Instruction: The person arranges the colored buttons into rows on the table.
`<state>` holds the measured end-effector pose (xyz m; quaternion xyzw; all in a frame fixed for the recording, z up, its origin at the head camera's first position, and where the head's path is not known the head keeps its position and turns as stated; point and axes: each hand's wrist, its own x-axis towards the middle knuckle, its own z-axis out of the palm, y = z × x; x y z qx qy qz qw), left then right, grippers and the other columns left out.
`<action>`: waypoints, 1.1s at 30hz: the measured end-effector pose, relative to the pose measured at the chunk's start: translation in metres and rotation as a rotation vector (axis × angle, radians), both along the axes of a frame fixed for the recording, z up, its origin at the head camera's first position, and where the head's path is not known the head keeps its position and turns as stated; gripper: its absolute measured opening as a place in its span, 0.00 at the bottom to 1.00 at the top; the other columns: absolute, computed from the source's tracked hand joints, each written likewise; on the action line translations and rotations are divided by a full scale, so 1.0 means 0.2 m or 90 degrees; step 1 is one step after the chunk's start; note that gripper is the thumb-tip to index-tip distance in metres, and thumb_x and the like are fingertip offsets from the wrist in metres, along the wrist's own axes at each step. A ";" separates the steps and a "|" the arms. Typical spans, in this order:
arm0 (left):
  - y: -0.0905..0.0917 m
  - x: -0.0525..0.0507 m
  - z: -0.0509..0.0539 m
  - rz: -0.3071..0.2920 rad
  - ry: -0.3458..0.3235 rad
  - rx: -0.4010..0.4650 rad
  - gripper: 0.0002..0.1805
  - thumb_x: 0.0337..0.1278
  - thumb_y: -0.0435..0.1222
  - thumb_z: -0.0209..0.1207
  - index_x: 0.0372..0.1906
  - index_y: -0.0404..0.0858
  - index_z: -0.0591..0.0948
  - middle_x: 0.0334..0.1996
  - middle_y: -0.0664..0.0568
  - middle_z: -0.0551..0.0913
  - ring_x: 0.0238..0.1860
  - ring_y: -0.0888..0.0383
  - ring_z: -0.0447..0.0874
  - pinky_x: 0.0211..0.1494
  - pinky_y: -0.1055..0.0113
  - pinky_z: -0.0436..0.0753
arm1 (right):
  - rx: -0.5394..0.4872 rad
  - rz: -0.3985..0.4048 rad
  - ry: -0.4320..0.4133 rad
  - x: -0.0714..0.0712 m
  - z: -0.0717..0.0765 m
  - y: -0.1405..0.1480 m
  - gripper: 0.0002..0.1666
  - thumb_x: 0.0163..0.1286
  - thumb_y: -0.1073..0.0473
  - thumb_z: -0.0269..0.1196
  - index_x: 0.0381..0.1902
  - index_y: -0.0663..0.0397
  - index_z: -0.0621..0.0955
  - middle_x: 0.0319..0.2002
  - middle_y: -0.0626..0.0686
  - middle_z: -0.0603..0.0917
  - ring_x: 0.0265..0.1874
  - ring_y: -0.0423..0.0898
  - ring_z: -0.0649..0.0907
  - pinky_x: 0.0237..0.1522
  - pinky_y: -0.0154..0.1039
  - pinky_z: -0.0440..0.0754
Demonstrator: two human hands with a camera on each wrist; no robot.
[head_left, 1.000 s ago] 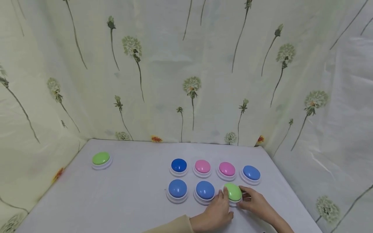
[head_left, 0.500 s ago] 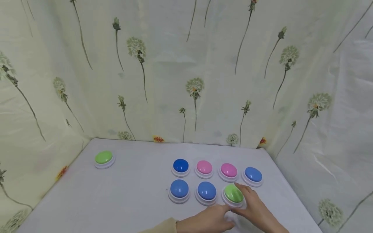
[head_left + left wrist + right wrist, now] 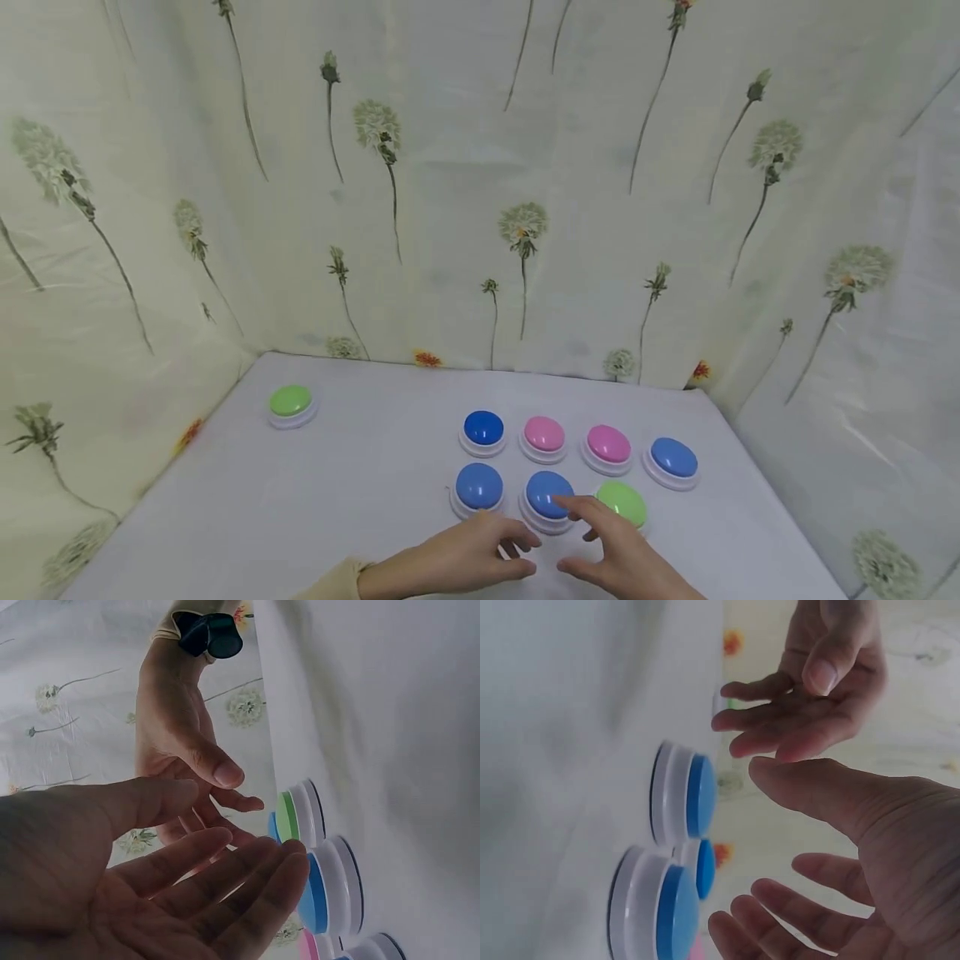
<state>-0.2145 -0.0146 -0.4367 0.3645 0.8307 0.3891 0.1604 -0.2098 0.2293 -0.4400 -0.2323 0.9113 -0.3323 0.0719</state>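
Round push buttons with coloured domes on white bases stand on the white table. In the head view my left hand (image 3: 480,552) hovers just in front of the front-left blue button (image 3: 479,485), fingers loosely bent around nothing. My right hand (image 3: 618,546) is spread over the near side of the middle blue button (image 3: 548,493), partly covering it and the green button (image 3: 624,500). The left wrist view has both palms facing each other beside that green button (image 3: 287,817). Blue buttons (image 3: 700,796) stand beside the hands in the right wrist view. Neither hand holds anything.
Behind the front row stand a dark blue button (image 3: 483,427), a light pink button (image 3: 544,433), a deeper pink button (image 3: 608,443) and a blue button (image 3: 674,457). Another green button (image 3: 290,401) stands alone at far left. Dandelion-print curtains (image 3: 450,217) enclose the table.
Both hands have left the right-hand green button, which they were touching on either side, and moved left toward the blue ones. The head view has turned slightly left.
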 end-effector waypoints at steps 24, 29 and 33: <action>-0.68 -0.03 -0.01 0.075 -0.085 -0.057 0.16 0.59 0.44 0.63 0.47 0.39 0.84 0.40 0.58 0.87 0.38 0.68 0.83 0.41 0.72 0.82 | -0.075 0.151 -0.120 -0.02 -0.04 -0.49 0.32 0.62 0.47 0.67 0.63 0.33 0.71 0.57 0.49 0.78 0.48 0.44 0.80 0.40 0.29 0.82; -0.88 -0.07 0.01 0.117 -0.060 -0.066 0.19 0.58 0.46 0.63 0.47 0.36 0.84 0.42 0.52 0.87 0.41 0.61 0.85 0.41 0.68 0.83 | -0.090 0.182 -0.100 -0.07 -0.08 -0.68 0.32 0.64 0.50 0.66 0.65 0.40 0.71 0.56 0.52 0.79 0.49 0.43 0.80 0.40 0.27 0.81; -1.05 -0.12 0.01 0.155 -0.064 -0.083 0.21 0.58 0.45 0.64 0.48 0.32 0.82 0.42 0.48 0.87 0.42 0.53 0.85 0.43 0.57 0.84 | -0.127 0.188 -0.103 -0.12 -0.13 -0.83 0.32 0.63 0.50 0.67 0.65 0.43 0.72 0.55 0.52 0.80 0.50 0.42 0.80 0.40 0.26 0.81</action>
